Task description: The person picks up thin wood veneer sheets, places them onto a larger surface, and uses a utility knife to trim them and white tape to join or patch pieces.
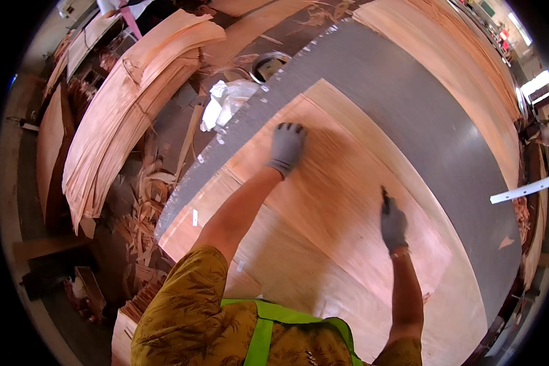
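Note:
A thin reddish-brown wood veneer sheet (pixel 329 195) lies over a paler veneer sheet (pixel 463 287) on a grey table. My left hand (pixel 288 145), in a grey glove with dark fingertips, rests on the reddish sheet near its far left edge. Its fingers are bent and slightly apart, with nothing seen in them. To the right and nearer me, my right hand (pixel 393 224), also gloved, is closed around a slim dark knife (pixel 384 194) that points away from me. Whether its tip touches the veneer I cannot tell.
The grey tabletop (pixel 409 79) has a chipped left edge. Stacked veneer (pixel 445 67) runs along the far right; another veneer pile (pixel 128 104) stands at left. Wood scraps (pixel 149 207), a white plastic bag (pixel 227 104) and a round container (pixel 268 66) lie beyond the left edge.

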A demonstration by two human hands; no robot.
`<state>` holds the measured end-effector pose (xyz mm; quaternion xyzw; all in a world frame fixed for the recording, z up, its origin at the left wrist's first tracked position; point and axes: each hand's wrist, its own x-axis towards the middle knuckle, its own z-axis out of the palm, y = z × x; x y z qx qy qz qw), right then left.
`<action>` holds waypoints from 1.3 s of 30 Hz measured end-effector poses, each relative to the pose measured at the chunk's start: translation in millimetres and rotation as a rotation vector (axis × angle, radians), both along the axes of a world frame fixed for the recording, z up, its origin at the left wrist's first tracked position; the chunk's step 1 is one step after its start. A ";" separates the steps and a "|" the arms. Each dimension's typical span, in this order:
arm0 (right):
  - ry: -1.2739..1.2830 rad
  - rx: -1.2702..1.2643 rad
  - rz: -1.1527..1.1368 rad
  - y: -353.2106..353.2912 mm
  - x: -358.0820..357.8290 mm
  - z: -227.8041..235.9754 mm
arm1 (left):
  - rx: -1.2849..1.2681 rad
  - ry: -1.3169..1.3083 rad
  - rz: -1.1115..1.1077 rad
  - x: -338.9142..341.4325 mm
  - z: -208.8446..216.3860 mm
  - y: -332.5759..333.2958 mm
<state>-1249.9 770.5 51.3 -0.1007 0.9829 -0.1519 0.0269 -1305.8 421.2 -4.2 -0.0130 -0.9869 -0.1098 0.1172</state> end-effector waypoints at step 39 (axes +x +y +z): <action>-0.336 0.345 0.126 -11.3 -39.8 -32.2 | -0.063 -0.004 -0.173 17.2 -16.4 130.5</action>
